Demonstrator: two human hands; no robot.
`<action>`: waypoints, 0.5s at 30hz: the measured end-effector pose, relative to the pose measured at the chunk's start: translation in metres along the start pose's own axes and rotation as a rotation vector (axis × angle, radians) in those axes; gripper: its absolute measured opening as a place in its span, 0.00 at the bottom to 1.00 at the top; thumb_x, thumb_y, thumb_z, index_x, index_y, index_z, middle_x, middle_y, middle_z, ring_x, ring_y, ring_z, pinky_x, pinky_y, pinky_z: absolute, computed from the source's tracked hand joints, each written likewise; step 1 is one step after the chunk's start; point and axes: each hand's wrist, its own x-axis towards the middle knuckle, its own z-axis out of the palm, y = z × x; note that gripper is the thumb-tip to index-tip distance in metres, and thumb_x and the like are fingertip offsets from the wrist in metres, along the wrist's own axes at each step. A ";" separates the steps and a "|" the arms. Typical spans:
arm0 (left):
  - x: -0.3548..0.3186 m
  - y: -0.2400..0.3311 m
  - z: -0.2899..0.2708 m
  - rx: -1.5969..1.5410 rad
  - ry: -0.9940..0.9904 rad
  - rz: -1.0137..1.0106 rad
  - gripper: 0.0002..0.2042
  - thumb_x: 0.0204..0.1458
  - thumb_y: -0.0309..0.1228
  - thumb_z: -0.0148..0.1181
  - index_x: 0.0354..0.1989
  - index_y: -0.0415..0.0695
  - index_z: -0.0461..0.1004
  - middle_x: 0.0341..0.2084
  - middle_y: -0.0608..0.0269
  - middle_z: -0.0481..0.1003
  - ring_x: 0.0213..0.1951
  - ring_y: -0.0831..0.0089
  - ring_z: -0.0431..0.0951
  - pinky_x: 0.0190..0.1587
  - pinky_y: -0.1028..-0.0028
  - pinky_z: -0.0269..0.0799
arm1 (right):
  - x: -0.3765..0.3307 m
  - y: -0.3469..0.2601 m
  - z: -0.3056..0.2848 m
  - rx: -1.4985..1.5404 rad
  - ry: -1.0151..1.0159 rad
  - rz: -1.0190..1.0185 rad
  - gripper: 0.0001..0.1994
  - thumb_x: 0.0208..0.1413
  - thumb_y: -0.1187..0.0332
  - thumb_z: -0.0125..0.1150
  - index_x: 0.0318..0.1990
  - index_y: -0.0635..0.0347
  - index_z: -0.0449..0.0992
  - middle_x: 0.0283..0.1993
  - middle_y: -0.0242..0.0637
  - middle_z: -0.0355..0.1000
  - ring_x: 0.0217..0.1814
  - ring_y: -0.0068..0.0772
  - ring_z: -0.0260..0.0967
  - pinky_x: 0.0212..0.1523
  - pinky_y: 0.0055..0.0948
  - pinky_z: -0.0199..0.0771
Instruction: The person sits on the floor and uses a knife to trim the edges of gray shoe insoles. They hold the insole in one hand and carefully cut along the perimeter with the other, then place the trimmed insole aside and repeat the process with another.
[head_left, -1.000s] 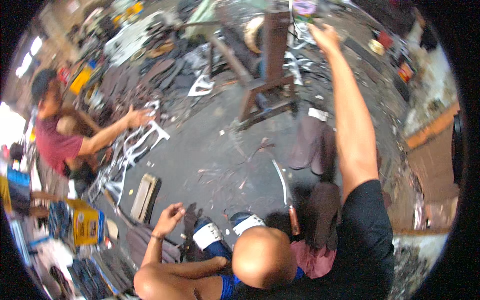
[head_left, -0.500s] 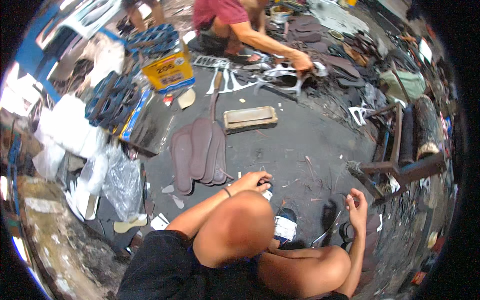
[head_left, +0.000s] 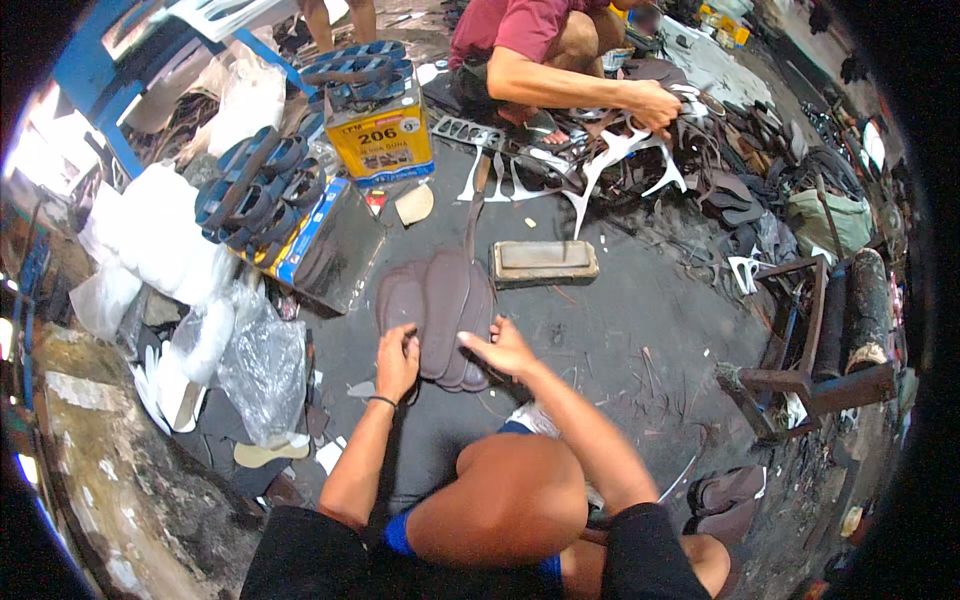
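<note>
A fanned pile of brown shoe soles [head_left: 445,310] lies on the dark floor before me. My left hand [head_left: 397,360] is at the pile's near left edge, fingers slightly bent and apart. On the near right side my right hand [head_left: 503,350] has its thumb over the soles and its fingers spread at their edge. Neither hand lifts anything. A long tool with a wooden handle [head_left: 483,172] lies just beyond, its dark end reaching the pile. To the right of that sits a pale rectangular block in a wooden holder [head_left: 545,262].
Blue-strapped sandals [head_left: 258,195] and a yellow box [head_left: 380,140] stand at the left, near clear plastic bags [head_left: 260,360]. A co-worker's hand [head_left: 650,105] handles white cut scraps [head_left: 625,150] across from me. A wooden frame [head_left: 800,375] stands at right.
Both my hands have reached forward to the brown soles; the right came in from far right. My knees have shifted. The co-worker has pulled up the white scraps.
</note>
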 end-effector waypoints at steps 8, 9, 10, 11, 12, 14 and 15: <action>0.004 -0.013 0.003 -0.128 -0.107 -0.100 0.14 0.53 0.28 0.63 0.49 0.42 0.79 0.38 0.57 0.74 0.33 0.70 0.76 0.38 0.71 0.74 | 0.036 -0.007 0.071 -0.203 0.257 0.325 0.68 0.28 0.33 0.76 0.68 0.75 0.45 0.67 0.61 0.55 0.72 0.59 0.52 0.67 0.54 0.56; 0.006 -0.016 0.003 -0.144 -0.094 -0.074 0.14 0.53 0.28 0.64 0.48 0.43 0.79 0.37 0.59 0.74 0.32 0.72 0.76 0.37 0.74 0.73 | 0.037 -0.005 0.073 -0.187 0.246 0.321 0.66 0.28 0.34 0.77 0.67 0.75 0.48 0.66 0.60 0.55 0.71 0.59 0.52 0.67 0.54 0.56; 0.007 -0.015 0.000 -0.149 -0.139 -0.137 0.14 0.52 0.28 0.65 0.48 0.43 0.79 0.39 0.58 0.75 0.34 0.71 0.78 0.38 0.73 0.75 | 0.039 -0.006 0.075 -0.173 0.243 0.313 0.65 0.28 0.34 0.77 0.65 0.74 0.50 0.66 0.60 0.56 0.71 0.59 0.52 0.66 0.54 0.57; 0.008 -0.017 0.000 -0.183 -0.143 -0.152 0.14 0.53 0.29 0.65 0.48 0.43 0.80 0.39 0.59 0.75 0.34 0.72 0.77 0.37 0.74 0.74 | 0.039 -0.007 0.082 -0.155 0.343 0.323 0.60 0.29 0.36 0.78 0.62 0.71 0.53 0.66 0.58 0.55 0.70 0.58 0.54 0.65 0.54 0.58; 0.010 -0.018 0.000 -0.216 -0.149 -0.168 0.13 0.53 0.29 0.66 0.48 0.43 0.80 0.39 0.60 0.75 0.34 0.74 0.77 0.37 0.75 0.74 | 0.040 -0.008 0.083 -0.158 0.350 0.323 0.60 0.29 0.36 0.78 0.62 0.70 0.54 0.66 0.58 0.55 0.69 0.58 0.54 0.65 0.54 0.58; 0.009 -0.024 -0.003 -0.212 -0.145 -0.181 0.13 0.54 0.29 0.65 0.48 0.43 0.80 0.40 0.62 0.75 0.34 0.75 0.76 0.37 0.76 0.74 | 0.038 -0.015 0.086 -0.166 0.349 0.319 0.59 0.29 0.37 0.78 0.62 0.69 0.54 0.65 0.57 0.55 0.69 0.59 0.53 0.64 0.54 0.59; 0.008 -0.027 -0.004 -0.210 -0.143 -0.188 0.13 0.55 0.29 0.65 0.48 0.44 0.80 0.40 0.63 0.75 0.34 0.76 0.76 0.37 0.76 0.74 | 0.036 -0.018 0.088 -0.230 0.353 0.348 0.59 0.29 0.39 0.79 0.63 0.68 0.53 0.65 0.56 0.55 0.68 0.58 0.54 0.65 0.54 0.59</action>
